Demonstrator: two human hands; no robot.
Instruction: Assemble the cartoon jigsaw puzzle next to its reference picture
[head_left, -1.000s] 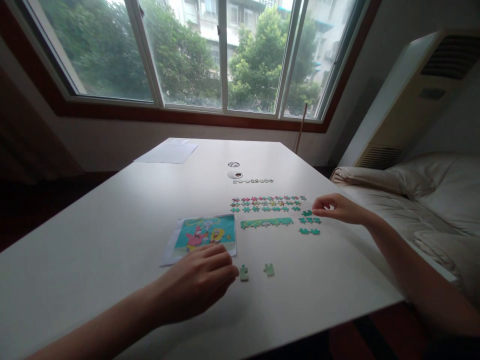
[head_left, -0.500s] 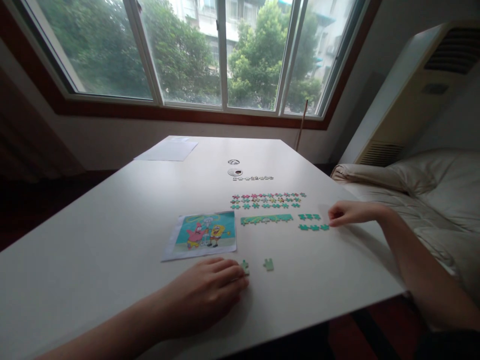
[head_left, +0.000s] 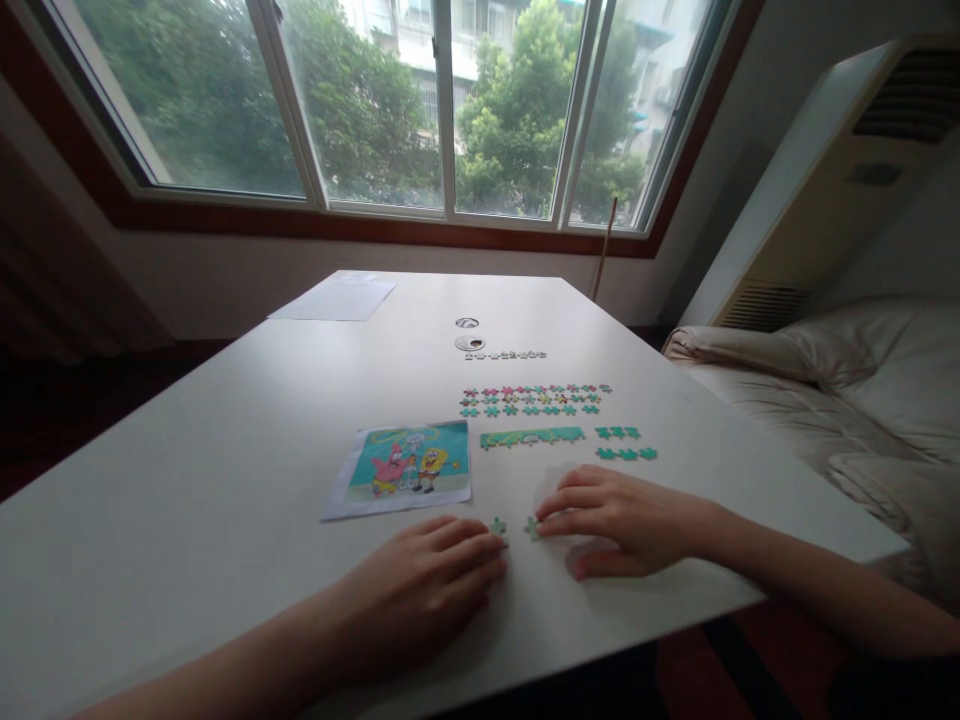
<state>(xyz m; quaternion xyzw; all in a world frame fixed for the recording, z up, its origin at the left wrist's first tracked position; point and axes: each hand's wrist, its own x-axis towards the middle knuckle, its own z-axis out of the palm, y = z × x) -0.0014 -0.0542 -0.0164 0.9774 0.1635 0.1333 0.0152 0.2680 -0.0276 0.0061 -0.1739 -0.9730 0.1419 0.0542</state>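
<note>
My left hand (head_left: 446, 578) rests on the table with its fingers together and fingertips against a pale green jigsaw piece (head_left: 498, 525). The fingers partly cover that piece. A second pale green jigsaw piece (head_left: 531, 527) lies just to the right across a small gap. The fingertips of my right hand (head_left: 619, 520) touch its right edge, while the thumb is spread away from the fingers. Beyond the hands lies a printed picture of cartoon figures (head_left: 420, 458). To its right is a joined strip of puzzle pieces (head_left: 531, 437).
Two short rows of green pieces (head_left: 627, 454) sit right of the strip. Farther back are rows of coloured pieces (head_left: 531, 400), a line of pale pieces (head_left: 506, 355), two round objects (head_left: 466, 343) and white paper (head_left: 334, 300). A sofa (head_left: 825, 390) stands beside the white table (head_left: 225, 450).
My right hand has come left and nearer, from beside the short green rows to the right-hand loose piece. My left hand and its piece have shifted slightly right, narrowing the gap.
</note>
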